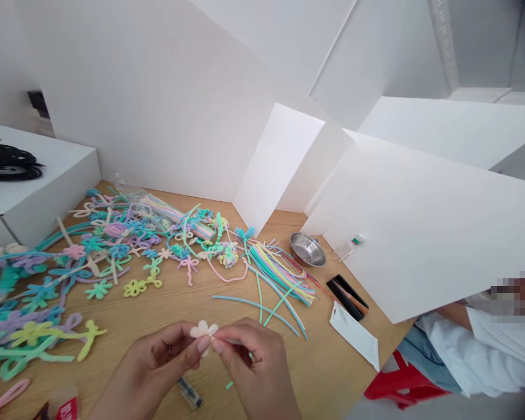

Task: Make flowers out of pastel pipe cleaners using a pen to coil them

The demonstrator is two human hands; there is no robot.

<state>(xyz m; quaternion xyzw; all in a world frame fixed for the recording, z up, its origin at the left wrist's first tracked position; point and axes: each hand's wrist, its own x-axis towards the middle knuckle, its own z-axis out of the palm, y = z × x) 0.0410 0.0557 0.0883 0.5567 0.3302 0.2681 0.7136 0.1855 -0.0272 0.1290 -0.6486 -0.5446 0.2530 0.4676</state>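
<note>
Between my two hands is a small cream-white pipe cleaner flower (203,329) with rounded looped petals. My left hand (160,361) pinches it from the left, thumb across its lower petals. From the right, my right hand (258,361) grips its edge between thumb and forefinger. Both hands are closed and meet at the flower, above the wooden table (157,315). Beneath them lies a pen or marker (189,392), partly covered by my left hand. Blue pipe cleaners (262,306) lie just beyond my right hand.
Many pastel pipe cleaner flowers (98,289) spread over the left side. A bundle of straight pipe cleaners (280,271), a metal bowl (308,249), a black case (347,296) and a white packet (354,334) lie to the right. White panels (157,116) stand behind. Another person (499,344) sits at far right.
</note>
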